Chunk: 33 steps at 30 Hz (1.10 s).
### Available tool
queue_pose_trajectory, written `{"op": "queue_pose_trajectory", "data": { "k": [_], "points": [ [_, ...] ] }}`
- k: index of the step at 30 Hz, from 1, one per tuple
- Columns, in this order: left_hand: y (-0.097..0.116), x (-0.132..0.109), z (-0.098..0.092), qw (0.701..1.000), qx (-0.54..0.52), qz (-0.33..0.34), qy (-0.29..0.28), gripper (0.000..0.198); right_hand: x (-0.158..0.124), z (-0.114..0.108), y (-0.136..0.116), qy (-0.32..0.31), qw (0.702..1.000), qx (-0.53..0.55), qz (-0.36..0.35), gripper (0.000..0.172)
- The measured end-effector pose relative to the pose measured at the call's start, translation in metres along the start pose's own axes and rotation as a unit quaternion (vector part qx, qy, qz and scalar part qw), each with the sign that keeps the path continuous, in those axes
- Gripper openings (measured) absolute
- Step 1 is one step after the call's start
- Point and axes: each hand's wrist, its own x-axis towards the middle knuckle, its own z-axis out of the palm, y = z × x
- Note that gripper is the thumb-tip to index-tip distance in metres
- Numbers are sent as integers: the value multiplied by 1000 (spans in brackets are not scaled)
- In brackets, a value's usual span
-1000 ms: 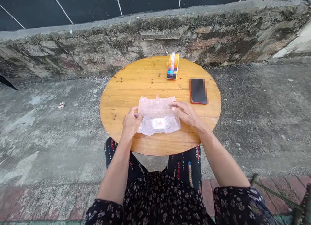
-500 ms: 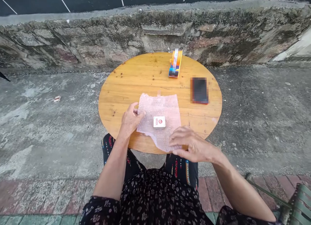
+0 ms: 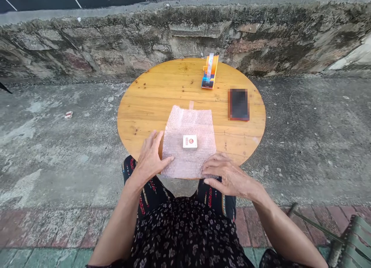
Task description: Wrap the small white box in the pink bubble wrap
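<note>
A pinkish sheet of bubble wrap (image 3: 188, 163) lies flat at the near side of the round wooden table (image 3: 150, 90). On its middle rests a small white box (image 3: 189, 141) with red print. My left hand (image 3: 150, 154) is open at the sheet's left edge, fingers spread and thumb laid on the near left part of the wrap. At the near right corner is my right hand (image 3: 224, 173), fingers bent loosely over the wrap and thumb held apart from them. Neither hand touches the box.
A yellow and blue tape dispenser (image 3: 209, 73) stands at the table's far side. To the right lies a dark rectangular item (image 3: 239, 105), blurred out. A short strip of tape (image 3: 191, 105) sits beyond the wrap. Behind the table runs a stone wall (image 3: 116, 48).
My left hand has moved nearer to me along the wrap's left edge, and its fingers have spread. The near left corner now lies flat towards me. My right hand has barely moved.
</note>
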Motion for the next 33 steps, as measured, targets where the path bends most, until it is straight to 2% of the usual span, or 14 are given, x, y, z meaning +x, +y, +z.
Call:
{"op": "queue_pose_trajectory", "data": {
  "k": [7,9,12,14,16,18,22,26,31,33],
  "points": [
    [-16,-5,7,1000,-7,16,14,87,-2,-4,7,21,999,31,-8,15],
    [-17,-5,7,1000,-17,20,16,87,0,-5,11,63,997,34,-1,15],
    [-18,-5,8,999,-26,26,21,86,12,-6,18,168,985,18,29,17],
    [-19,-5,9,999,-28,31,27,85,27,-5,21,209,977,-9,48,29],
    [-21,-5,11,998,-29,36,32,84,45,-2,22,201,977,-41,55,47],
    [-22,-6,12,998,-31,40,35,84,63,2,23,177,980,-63,60,59],
    [-21,-6,12,998,-32,38,35,83,78,6,27,165,983,-64,51,58],
    [-19,-6,10,999,-31,24,26,81,50,-9,42,222,970,-51,90,53],
    [-17,-5,9,999,-31,25,26,79,-11,-36,83,325,917,-69,220,55],
    [-16,-5,9,999,-27,25,28,77,-28,-41,97,329,907,-68,254,57]
  ]
}}
